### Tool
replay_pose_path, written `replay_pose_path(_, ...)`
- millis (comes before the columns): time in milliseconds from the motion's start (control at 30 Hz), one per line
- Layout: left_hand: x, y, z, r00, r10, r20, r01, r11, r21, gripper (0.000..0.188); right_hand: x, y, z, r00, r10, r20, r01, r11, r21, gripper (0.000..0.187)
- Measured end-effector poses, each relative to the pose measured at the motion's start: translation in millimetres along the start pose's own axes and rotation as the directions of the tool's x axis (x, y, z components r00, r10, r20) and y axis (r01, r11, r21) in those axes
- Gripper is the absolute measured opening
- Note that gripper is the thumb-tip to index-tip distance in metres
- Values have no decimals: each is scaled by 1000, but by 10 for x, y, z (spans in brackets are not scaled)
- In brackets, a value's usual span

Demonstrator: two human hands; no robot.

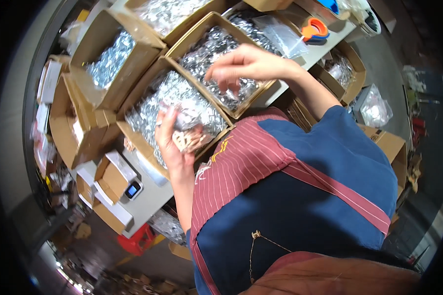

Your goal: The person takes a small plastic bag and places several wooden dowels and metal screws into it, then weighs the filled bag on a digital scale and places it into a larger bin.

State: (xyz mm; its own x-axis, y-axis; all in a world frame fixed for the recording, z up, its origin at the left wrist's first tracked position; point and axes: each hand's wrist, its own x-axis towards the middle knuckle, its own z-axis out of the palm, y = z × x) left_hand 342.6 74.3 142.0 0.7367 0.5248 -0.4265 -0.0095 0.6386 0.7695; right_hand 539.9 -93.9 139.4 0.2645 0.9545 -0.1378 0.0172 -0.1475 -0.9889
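Note:
My left hand [168,135] is closed around a small clear plastic bag [188,118] with beige pieces [189,139] in its lower part. It is over the near cardboard box [133,132], which is heaped with shiny silver packets [170,93]. My right hand [238,66] hovers over the neighbouring box of dark and silver small pieces [209,46]. Its fingers are bent downward, somewhat apart and blurred, and I see nothing held in them. Whether the fingertips touch the pieces is unclear.
More open boxes stand around, one with bluish packets [112,59]. An orange tape dispenser [314,29] lies at the far right beside a clear bag [283,37]. Small cardboard trays [114,179] and a little device with a screen [133,190] sit at the left table edge, above a red stool [138,239].

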Motion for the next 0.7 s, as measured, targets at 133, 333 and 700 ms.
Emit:
replay_pose_path(133, 59, 6, -123, 994, -107, 34, 107, 994, -10, 21, -282, 765, -846, 673, -291, -680, -280, 750, -598, 32)
replay_pose_path(333, 159, -109, -140, 978, -206, -35, 208, 976, 59, 24, -253, 1304, -1118, 675, -284, -681, -249, 781, -572, 30)
replay_pose_path(700, -25, -110, -121, 980, -168, -106, 175, 982, 68, 28, -103, 1509, -1372, 761, -67, -646, -226, 905, -359, 31)
